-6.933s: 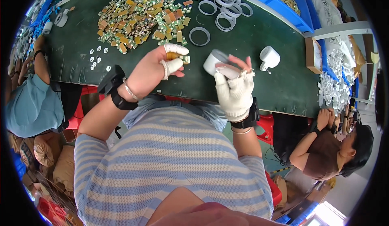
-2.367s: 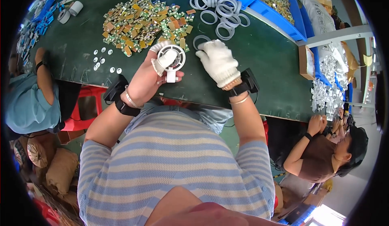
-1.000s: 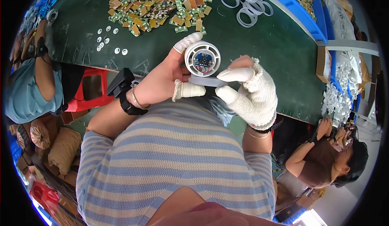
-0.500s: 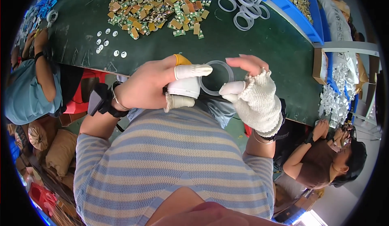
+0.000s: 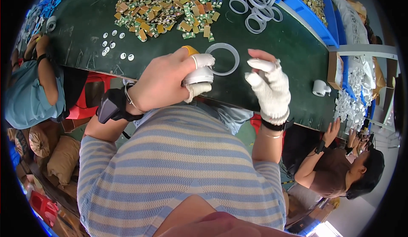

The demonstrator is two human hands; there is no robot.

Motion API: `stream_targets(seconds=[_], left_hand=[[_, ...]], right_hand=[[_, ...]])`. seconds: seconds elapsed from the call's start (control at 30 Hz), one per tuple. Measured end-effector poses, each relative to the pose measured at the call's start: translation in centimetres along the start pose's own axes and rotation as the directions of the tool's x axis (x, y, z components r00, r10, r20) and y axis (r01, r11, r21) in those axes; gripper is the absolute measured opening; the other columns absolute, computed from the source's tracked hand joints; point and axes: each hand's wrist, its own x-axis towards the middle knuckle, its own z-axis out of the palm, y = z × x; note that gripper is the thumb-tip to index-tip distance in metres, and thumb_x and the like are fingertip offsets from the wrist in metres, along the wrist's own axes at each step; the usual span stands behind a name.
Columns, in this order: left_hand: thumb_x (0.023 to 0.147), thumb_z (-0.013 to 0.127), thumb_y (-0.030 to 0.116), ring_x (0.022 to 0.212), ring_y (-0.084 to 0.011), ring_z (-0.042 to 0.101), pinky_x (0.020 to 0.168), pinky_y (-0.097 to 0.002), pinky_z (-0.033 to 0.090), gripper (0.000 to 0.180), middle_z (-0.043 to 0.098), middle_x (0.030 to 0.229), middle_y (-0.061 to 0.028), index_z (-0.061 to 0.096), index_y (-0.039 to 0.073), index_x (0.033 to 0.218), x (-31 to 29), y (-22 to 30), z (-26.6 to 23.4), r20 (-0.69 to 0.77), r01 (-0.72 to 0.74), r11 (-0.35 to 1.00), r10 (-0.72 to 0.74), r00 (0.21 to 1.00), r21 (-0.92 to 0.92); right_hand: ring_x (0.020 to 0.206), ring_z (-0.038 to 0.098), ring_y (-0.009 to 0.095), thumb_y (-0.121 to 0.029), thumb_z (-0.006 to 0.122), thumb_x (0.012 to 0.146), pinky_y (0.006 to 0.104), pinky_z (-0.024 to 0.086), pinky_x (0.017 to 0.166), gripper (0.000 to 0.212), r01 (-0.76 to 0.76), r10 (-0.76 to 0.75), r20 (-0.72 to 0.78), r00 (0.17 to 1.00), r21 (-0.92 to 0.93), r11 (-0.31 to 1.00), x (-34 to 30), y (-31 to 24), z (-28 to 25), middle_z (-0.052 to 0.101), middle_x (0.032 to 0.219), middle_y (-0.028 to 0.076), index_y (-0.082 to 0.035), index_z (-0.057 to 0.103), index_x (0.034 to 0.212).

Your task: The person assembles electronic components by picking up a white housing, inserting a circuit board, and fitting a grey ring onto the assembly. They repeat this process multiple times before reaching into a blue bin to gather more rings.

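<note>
My left hand, with covers on some fingers, is closed around a small white round plastic part, partly hidden by the fingers. A translucent ring is beside its fingertips; whether they touch it I cannot tell. To the right of the ring is my right hand, in a cut-off white knit glove. Its fingers are apart and bent, with nothing seen between them.
A heap of small circuit boards covers the far middle of the green table. Round white labels lie left, more rings far right by blue bins. A white part sits near the right co-worker; another co-worker is left.
The ring has moved farther away from me, and my right hand has come off it to the right. A white part now stands at the table's right side, and the right co-worker's hand has opened.
</note>
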Motion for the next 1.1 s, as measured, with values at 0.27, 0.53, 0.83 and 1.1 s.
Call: stream_targets(seconds=[0.27, 0.53, 0.83, 1.1], left_hand=[[0.088, 0.085, 0.027, 0.103, -0.0264, 0.07, 0.084, -0.0393, 0.058, 0.069, 0.066, 0.118, -0.0092, 0.054, 0.014, 0.148, 0.4, 0.2, 1.2, 0.037, 0.106, 0.957, -0.1, 0.994, -0.27], [0.087, 0.085, 0.011, 0.131, -0.0201, 0.056, 0.105, -0.0388, 0.054, 0.111, 0.046, 0.151, -0.0065, 0.01, 0.014, 0.169, -0.1, -1.5, 2.1, 0.178, 0.193, 0.072, -0.168, 0.969, -0.979], [0.084, 0.081, -0.009, 0.139, -0.0206, 0.051, 0.11, -0.0387, 0.05, 0.116, 0.041, 0.158, -0.0054, 0.008, 0.021, 0.17, -0.6, -0.9, 3.1, 0.237, 0.269, 0.168, -0.188, 0.953, -0.948], [0.083, 0.082, -0.009, 0.134, -0.0193, 0.055, 0.11, -0.0373, 0.05, 0.116, 0.044, 0.156, -0.0057, 0.011, 0.021, 0.17, -0.7, -0.6, 3.3, 0.222, 0.258, 0.194, -0.192, 0.956, -0.946]], right_hand=[[0.091, 0.069, 0.025, -0.009, 0.083, 0.081, 0.0367, 0.054, 0.076, 0.029, 0.361, -0.305, 0.195, 0.932, -0.441, 0.822, 0.4, -2.2, 1.7, 0.075, 0.112, 0.008, -0.009, 0.077, 0.109], [0.079, 0.071, 0.02, -0.005, 0.076, 0.09, 0.032, 0.059, 0.074, 0.025, -0.373, 0.254, 0.287, 0.924, 0.525, 0.765, -0.4, -3.9, 2.2, 0.074, 0.097, 0.015, 0.008, 0.067, 0.109], [0.08, 0.073, 0.021, 0.001, 0.068, 0.091, 0.0345, 0.062, 0.075, 0.025, -0.344, 0.24, 0.248, 0.938, 0.62, 0.705, -0.4, -3.6, 3.4, 0.074, 0.098, 0.018, 0.009, 0.064, 0.114], [0.08, 0.073, 0.022, 0.0, 0.068, 0.091, 0.0348, 0.063, 0.075, 0.024, -0.376, 0.272, 0.261, 0.926, 0.595, 0.71, -0.2, -3.9, 2.9, 0.073, 0.096, 0.018, 0.008, 0.064, 0.113]])
